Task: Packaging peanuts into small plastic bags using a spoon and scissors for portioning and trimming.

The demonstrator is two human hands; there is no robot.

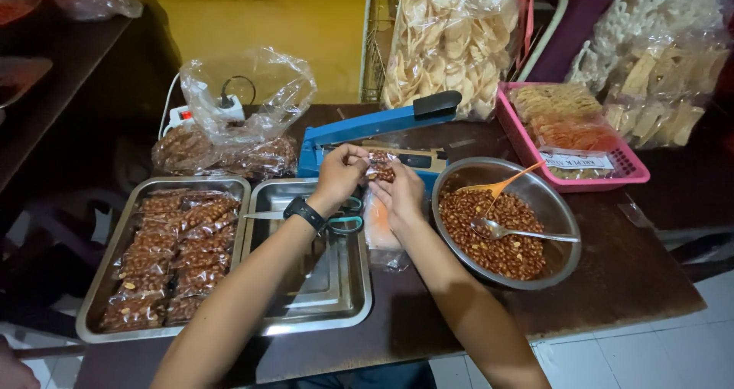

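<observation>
A steel tray (99,282) of packed peanut bags sits leftmost. The left hand (342,173) and right hand (399,194) both pinch a small bag of peanuts (381,166) before the blue heat sealer (359,129). A metal bowl (564,255) of peanuts stands right.

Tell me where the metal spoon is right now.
In the head view the metal spoon lies in the steel bowl of peanuts, right of the hands, beside the orange spoon.
</observation>
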